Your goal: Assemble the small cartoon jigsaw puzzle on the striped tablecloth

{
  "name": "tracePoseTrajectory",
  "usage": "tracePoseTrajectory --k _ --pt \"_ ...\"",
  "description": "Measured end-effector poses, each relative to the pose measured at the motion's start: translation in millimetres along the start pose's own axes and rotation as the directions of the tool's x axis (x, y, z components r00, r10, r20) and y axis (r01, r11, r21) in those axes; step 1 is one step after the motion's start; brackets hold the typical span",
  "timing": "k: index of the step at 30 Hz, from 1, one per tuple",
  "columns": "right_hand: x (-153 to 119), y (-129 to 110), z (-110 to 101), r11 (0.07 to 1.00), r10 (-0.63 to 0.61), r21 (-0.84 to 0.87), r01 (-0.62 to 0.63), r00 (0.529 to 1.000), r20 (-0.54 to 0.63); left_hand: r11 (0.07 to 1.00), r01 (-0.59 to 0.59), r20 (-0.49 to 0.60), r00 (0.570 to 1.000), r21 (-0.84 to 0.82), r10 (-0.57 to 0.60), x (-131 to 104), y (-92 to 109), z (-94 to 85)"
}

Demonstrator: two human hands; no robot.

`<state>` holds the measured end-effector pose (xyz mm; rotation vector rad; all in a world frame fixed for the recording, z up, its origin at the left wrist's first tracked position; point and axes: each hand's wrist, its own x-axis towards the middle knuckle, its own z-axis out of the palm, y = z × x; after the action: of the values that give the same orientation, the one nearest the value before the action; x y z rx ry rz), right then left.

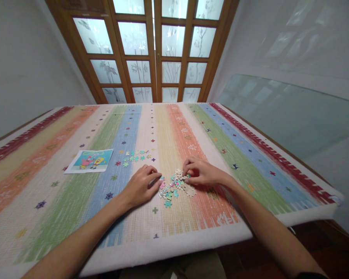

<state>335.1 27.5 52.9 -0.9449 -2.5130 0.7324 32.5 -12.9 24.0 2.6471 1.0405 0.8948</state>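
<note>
A loose pile of jigsaw puzzle pieces [174,188] lies on the striped cloth between my two hands. Some pieces show a teal, pink or white printed face, others their plain beige back. My left hand [144,184] rests at the pile's left edge, thumb and forefinger pinched at a pinkish jigsaw piece [162,182]. On the right side, my right hand [200,171] reaches over the pile with thumb and fingers closed around a jigsaw piece, mostly hidden by the fingertips. Beyond my left hand, several mostly teal pieces [137,157] lie spread in rough rows.
A printed cartoon picture [90,161] lies flat to the left of the spread pieces. The striped tablecloth [221,155] covers the table, whose front edge runs close to my body. A glass panel [279,112] leans along the right wall, and wooden glazed doors [157,58] stand behind.
</note>
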Motion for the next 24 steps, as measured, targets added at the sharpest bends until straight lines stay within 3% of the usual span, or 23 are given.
tracePoseTrajectory --k 9,15,17,21,24 --pt "4 2 -1 0.997 0.066 -0.027 -0.067 0.997 -0.033 0.998 0.007 0.069 0.998 -0.054 -0.004 0 3 -1.0" --pt "6 8 6 0.975 0.097 -0.179 -0.130 0.978 -0.184 0.994 -0.061 0.136 0.988 -0.090 0.073 2 13 -1.2" --pt "6 7 9 0.979 0.057 -0.180 -0.094 0.978 -0.200 0.991 -0.105 0.183 0.976 -0.077 0.117 2 16 0.7" --pt "6 3 14 0.990 -0.057 -0.136 0.042 0.992 -0.111 0.986 -0.158 0.271 0.949 -0.044 0.164 1 19 3.3" --pt "6 1 14 0.988 -0.079 -0.139 0.066 0.993 -0.091 0.986 -0.160 0.276 0.947 -0.046 0.167 1 19 2.2"
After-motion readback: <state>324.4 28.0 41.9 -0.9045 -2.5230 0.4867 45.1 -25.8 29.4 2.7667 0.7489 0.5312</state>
